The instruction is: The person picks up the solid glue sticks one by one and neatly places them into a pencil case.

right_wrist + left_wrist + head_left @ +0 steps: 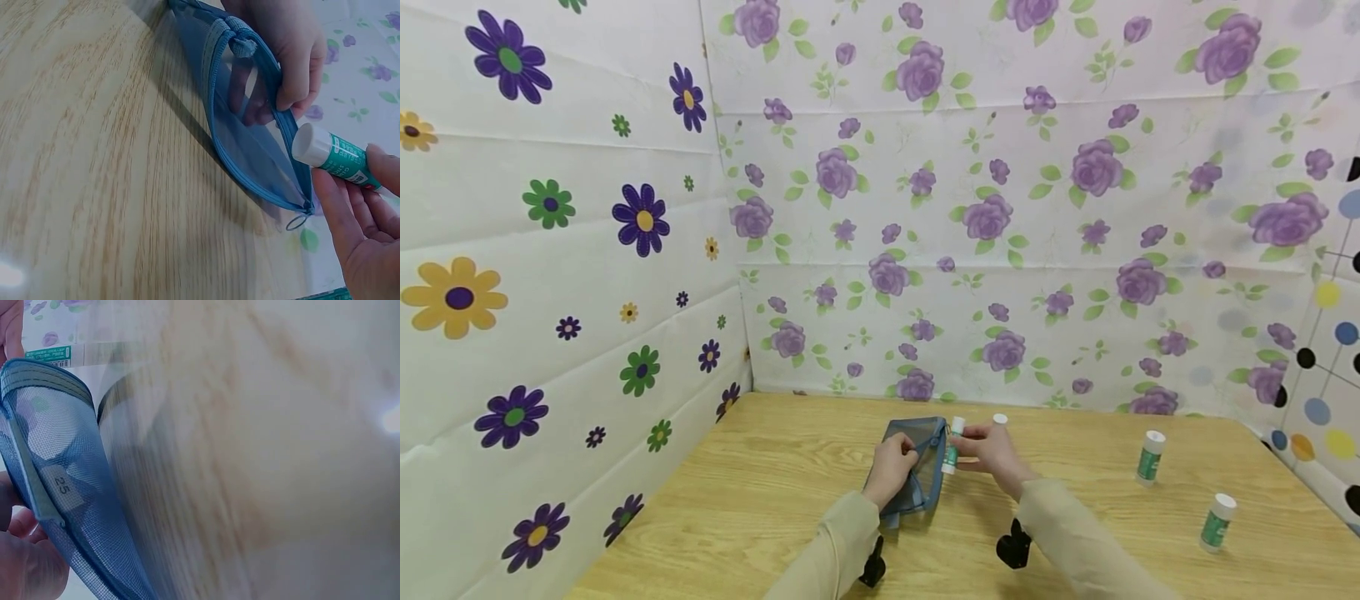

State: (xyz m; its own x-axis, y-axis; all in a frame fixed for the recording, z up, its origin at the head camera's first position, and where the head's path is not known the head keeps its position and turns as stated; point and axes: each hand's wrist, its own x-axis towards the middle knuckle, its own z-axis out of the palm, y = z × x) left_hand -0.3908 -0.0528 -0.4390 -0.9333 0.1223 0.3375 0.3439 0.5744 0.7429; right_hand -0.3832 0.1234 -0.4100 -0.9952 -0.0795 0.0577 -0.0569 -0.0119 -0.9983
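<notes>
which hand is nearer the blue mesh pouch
The left hand: it grips the blue mesh pouch at its rim, while the right hand is beside the open mouth, holding a glue stick.

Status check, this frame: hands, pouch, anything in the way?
Left hand grips mesh pouch, mouth open. Right hand holds glue stick by the mouth. No obstruction visible.

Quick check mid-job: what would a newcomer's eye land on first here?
Probably the purple-rose backdrop, which fills most of the head view behind the table. Next, at the table's middle, the blue mesh pouch gripped by the left hand, with the right hand holding a glue stick by its open mouth. Off to the right, a far stick and a near stick stand upright.
</notes>
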